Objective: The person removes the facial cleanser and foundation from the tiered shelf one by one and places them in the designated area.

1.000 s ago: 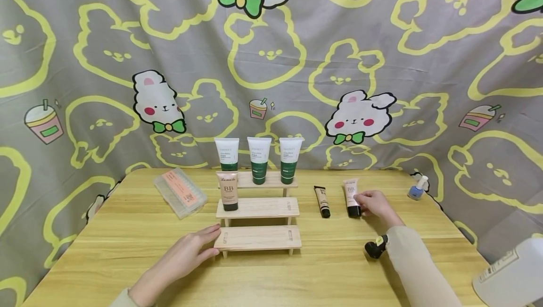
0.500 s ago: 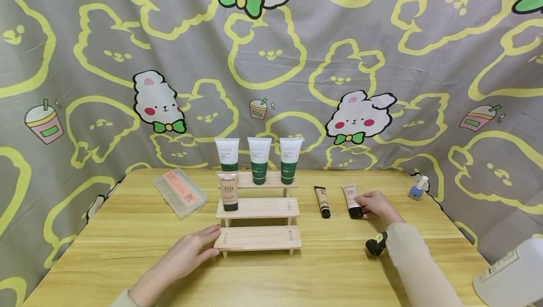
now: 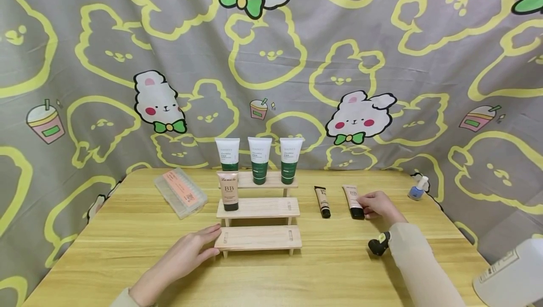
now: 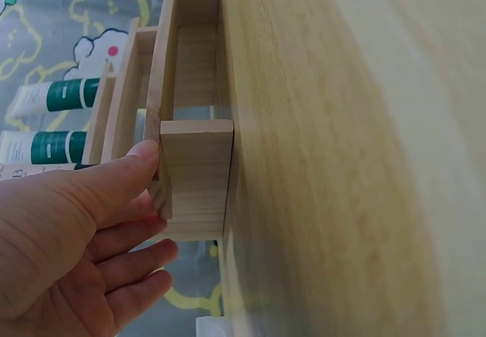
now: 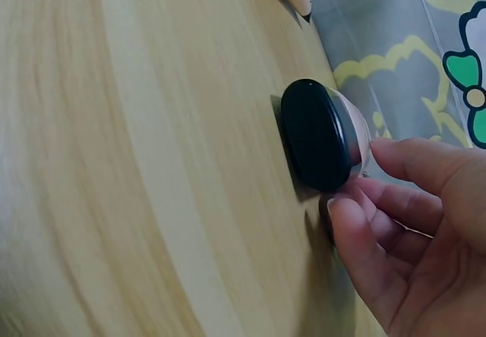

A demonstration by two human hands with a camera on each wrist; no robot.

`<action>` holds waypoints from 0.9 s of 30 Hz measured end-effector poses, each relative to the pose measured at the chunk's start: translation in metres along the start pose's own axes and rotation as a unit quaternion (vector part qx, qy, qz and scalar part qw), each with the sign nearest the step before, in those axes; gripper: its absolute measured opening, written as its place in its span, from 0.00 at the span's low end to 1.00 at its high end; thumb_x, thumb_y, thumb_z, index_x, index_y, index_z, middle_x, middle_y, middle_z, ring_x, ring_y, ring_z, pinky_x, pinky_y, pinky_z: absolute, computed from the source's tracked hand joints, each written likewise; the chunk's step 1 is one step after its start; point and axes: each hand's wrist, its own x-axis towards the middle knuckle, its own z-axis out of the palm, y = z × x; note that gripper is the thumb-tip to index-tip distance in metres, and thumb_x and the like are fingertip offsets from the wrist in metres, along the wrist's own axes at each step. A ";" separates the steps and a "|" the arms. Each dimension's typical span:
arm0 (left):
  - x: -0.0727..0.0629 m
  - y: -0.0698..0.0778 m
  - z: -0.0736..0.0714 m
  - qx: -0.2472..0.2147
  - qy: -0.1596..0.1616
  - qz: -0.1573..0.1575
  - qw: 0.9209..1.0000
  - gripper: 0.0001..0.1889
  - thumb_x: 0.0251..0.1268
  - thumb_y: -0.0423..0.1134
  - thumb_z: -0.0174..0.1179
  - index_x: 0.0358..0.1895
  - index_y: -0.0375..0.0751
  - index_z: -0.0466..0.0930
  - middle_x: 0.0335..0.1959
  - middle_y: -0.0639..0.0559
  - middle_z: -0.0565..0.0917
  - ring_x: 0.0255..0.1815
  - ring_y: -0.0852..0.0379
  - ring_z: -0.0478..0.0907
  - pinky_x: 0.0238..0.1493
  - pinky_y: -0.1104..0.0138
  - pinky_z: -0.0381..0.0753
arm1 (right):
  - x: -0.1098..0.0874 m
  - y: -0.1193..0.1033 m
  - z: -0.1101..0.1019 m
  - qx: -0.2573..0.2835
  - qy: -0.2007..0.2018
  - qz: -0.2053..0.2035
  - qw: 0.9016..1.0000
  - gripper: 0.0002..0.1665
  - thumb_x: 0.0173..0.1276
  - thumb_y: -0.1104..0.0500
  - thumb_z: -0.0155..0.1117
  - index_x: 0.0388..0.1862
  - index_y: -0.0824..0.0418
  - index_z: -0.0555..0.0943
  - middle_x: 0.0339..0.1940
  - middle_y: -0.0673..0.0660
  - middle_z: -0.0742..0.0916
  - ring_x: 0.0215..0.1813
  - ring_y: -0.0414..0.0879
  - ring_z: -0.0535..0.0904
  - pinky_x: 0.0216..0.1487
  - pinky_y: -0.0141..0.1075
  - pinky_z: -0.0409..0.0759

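In the head view, my left hand holds the left end of the lowest board of a three-tier wooden display stand. The left wrist view shows the thumb on the board's end, with the other fingers loosely bent below. My right hand has its fingertips on the side of a pink BB cream tube, which lies on the table with its black cap toward me. Left of it lies a slim beige tube with a black cap. Another BB cream tube stands on the middle tier.
Several white-and-green tubes stand on the top tier. A clear plastic case lies left of the stand. At the right are a small blue bottle and a large white container. A patterned curtain hangs behind the table.
The BB cream tube in my right hand has tipped lower and shifted slightly right, cap toward me. My left hand and the stand stay in place.
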 end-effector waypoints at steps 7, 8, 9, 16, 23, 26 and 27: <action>0.000 -0.001 0.001 0.002 -0.005 -0.002 1.000 0.23 0.59 0.40 0.61 0.55 0.29 0.74 0.59 0.38 0.72 0.56 0.43 0.72 0.54 0.53 0.72 | -0.005 -0.006 -0.008 -0.004 0.003 -0.029 1.000 0.24 0.68 0.61 0.55 0.51 0.83 0.70 0.25 0.57 0.82 0.25 0.42 0.77 0.25 0.33 0.81; 0.000 -0.001 0.001 0.001 -0.006 -0.002 1.000 0.23 0.59 0.40 0.61 0.56 0.29 0.74 0.59 0.38 0.72 0.56 0.43 0.72 0.54 0.53 0.72 | -0.008 -0.010 -0.009 -0.007 0.004 -0.036 0.999 0.24 0.68 0.60 0.55 0.51 0.83 0.70 0.27 0.59 0.82 0.26 0.43 0.78 0.26 0.34 0.82; 0.000 -0.001 0.001 0.001 -0.006 -0.003 1.000 0.24 0.59 0.40 0.61 0.56 0.29 0.74 0.59 0.38 0.72 0.56 0.43 0.72 0.54 0.53 0.72 | -0.011 -0.015 -0.011 -0.014 0.005 -0.046 0.999 0.25 0.69 0.60 0.54 0.52 0.82 0.70 0.30 0.62 0.82 0.28 0.44 0.78 0.28 0.35 0.82; 0.000 -0.002 0.001 0.001 -0.006 -0.004 1.000 0.24 0.59 0.40 0.61 0.56 0.29 0.74 0.59 0.38 0.72 0.56 0.43 0.72 0.54 0.53 0.72 | -0.029 -0.052 -0.016 -0.026 0.019 -0.135 0.990 0.29 0.71 0.54 0.53 0.57 0.79 0.67 0.49 0.73 0.77 0.44 0.58 0.77 0.38 0.41 0.83; -0.001 -0.001 0.001 0.006 -0.003 -0.002 1.000 0.24 0.59 0.40 0.61 0.55 0.29 0.74 0.59 0.38 0.72 0.56 0.43 0.72 0.54 0.53 0.72 | -0.050 -0.094 -0.003 -0.027 0.039 -0.211 0.976 0.25 0.69 0.54 0.56 0.54 0.73 0.73 0.45 0.66 0.80 0.43 0.57 0.76 0.34 0.37 0.83; -0.001 -0.001 0.001 0.005 -0.002 -0.001 1.000 0.23 0.59 0.40 0.62 0.55 0.29 0.75 0.58 0.38 0.72 0.55 0.42 0.72 0.54 0.53 0.72 | -0.061 -0.113 0.008 -0.016 0.034 -0.236 0.971 0.23 0.68 0.55 0.58 0.53 0.73 0.74 0.43 0.64 0.81 0.42 0.56 0.77 0.33 0.37 0.83; -0.001 -0.001 0.001 0.005 -0.002 -0.001 1.000 0.23 0.59 0.40 0.62 0.55 0.29 0.75 0.58 0.38 0.72 0.55 0.42 0.72 0.54 0.53 0.72 | -0.064 -0.118 0.012 -0.011 0.031 -0.246 0.969 0.22 0.68 0.56 0.58 0.52 0.73 0.74 0.42 0.64 0.81 0.41 0.54 0.77 0.33 0.37 0.83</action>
